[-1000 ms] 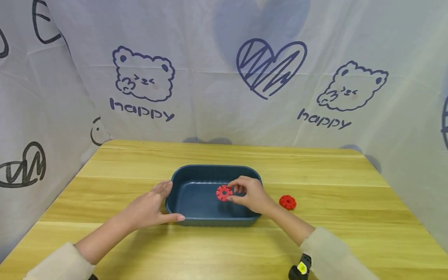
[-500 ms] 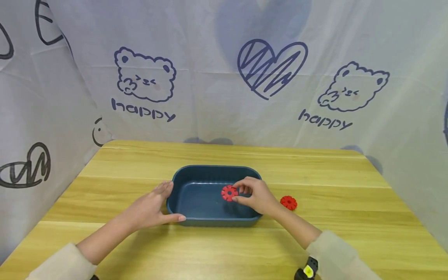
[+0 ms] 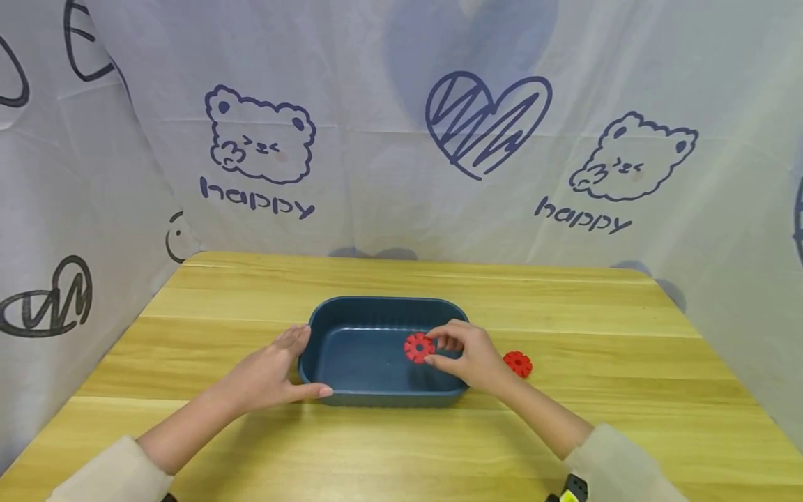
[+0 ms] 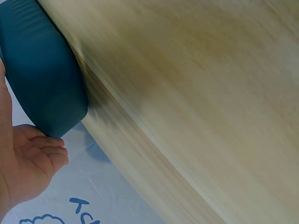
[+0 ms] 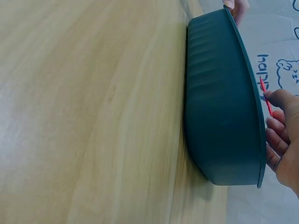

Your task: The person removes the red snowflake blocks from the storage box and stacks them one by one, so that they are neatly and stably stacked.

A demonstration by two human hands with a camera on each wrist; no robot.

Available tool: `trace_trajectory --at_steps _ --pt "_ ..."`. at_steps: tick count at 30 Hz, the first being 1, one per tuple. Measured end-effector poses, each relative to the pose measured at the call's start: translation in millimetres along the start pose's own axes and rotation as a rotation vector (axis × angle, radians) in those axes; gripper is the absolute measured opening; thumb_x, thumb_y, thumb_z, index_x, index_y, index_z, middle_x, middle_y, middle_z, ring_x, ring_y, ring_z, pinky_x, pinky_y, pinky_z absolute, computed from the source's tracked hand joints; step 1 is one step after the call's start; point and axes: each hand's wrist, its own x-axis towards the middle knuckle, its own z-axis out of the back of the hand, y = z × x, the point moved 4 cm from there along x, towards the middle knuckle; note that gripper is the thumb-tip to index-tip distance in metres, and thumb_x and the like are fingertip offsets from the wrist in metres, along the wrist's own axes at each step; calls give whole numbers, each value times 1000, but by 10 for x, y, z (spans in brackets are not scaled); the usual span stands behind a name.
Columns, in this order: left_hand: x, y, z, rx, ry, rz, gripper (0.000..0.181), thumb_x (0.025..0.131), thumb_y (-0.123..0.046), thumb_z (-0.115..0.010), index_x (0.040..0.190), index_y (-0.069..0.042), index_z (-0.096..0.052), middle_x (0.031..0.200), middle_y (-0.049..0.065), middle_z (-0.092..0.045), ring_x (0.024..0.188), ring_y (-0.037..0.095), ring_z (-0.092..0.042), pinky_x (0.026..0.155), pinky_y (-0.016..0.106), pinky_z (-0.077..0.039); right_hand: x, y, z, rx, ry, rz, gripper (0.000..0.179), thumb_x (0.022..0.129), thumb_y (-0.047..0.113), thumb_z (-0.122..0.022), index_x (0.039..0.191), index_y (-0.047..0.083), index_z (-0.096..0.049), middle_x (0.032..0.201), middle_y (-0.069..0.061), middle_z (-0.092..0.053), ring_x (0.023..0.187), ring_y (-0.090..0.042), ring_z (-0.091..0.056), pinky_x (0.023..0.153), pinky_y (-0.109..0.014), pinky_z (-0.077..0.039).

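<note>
In the head view a dark blue plastic bin [image 3: 392,398] stands on the table. My left hand [image 3: 266,376] rests at its left end, fingers along the side wall and straight thumb on the front rim. In the left wrist view its palm and fingers show beside the bin's outer wall [image 4: 46,70]. Over the bin's right part, my right hand [image 3: 473,354] pinches a red notched interlocking disc [image 3: 410,347] between thumb and index finger. The disc [image 5: 263,85] appears edge-on beyond the rim in the right wrist view. Another red notched disc [image 3: 524,367] lies right of the bin.
The wooden table [image 3: 602,418] extends around the bin. Behind and beside it hangs a pale cloth [image 3: 370,181] with bear, heart and "happy" drawings. My right forearm [image 3: 546,415] passes close by the loose red disc.
My right hand has drifted a little to the right over the bin, carrying the pinched red disc along. The left hand, bin and loose disc keep their places.
</note>
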Motion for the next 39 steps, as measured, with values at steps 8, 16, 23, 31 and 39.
trace_trajectory --at_steps 8,16,23,31,39 --pt "0 -2 -6 0 -3 -2 103 76 -65 -60 140 10 -31 144 29 -33 132 45 -34 94 56 -42 -86 -40 81 8 -53 -28 26 76 10 -75 99 3 -68 79 -10 -58 71 -26 -51 64 -28 -47" --pt "4 13 -16 -5 -4 -2 103 76 -66 -59 140 10 -30 145 29 -31 132 44 -33 95 56 -42 -185 -106 215 -99 -183 45 27 71 6 -78 95 1 -68 75 -2 -57 70 -16 -52 64 -27 -50" --pt "-1 20 -21 2 -4 -1 104 76 -66 -60 141 9 -30 145 28 -32 133 44 -33 95 56 -42 -276 -195 314 -120 -235 56 28 68 2 -79 95 1 -69 74 -4 -58 70 -16 -53 63 -28 -50" --pt "-2 10 -27 -7 1 -1 104 76 -66 -59 141 9 -29 146 28 -31 133 44 -32 96 57 -41 -414 -288 465 -150 -298 112 32 64 -3 -80 94 0 -69 72 -3 -58 65 -16 -52 57 -25 -49" --pt "-8 13 -34 -10 -16 -5 103 76 -65 -60 141 10 -30 145 28 -32 133 44 -32 96 56 -41 -576 -496 573 -198 -311 38 32 65 -3 -79 95 -2 -68 71 -4 -58 65 -17 -52 59 -25 -49"
